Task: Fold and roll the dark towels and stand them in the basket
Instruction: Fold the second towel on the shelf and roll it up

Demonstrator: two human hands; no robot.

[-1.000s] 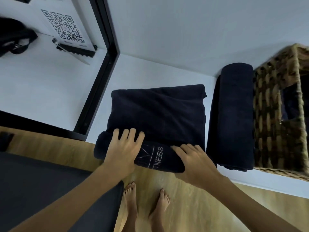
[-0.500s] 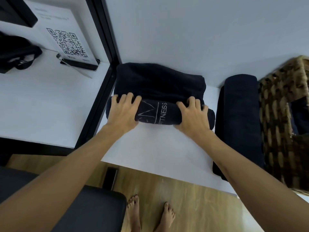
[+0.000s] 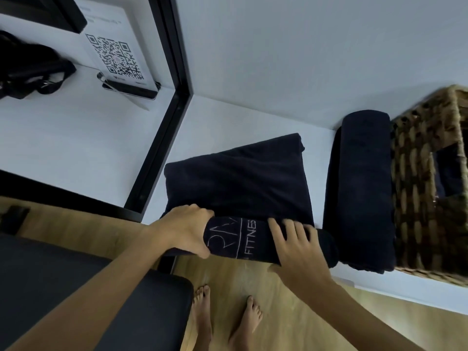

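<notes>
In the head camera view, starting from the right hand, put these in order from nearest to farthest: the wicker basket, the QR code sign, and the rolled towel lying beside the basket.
From the right hand:
1. Rolled towel, just to its right, lying against the basket.
2. Wicker basket, farther right, beyond that towel.
3. QR code sign, far off at upper left, behind the black frame.

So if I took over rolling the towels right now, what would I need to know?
Left hand grips the left end of the logo towel's rolled part; right hand rests on its right end, fingers spread.
The towel lies on the white shelf, rolled only at the near edge; the rest is flat.
A finished rolled towel lies beside the wicker basket, not yet in it.
Left: finish rolling, then stand both rolls in the basket.
</notes>
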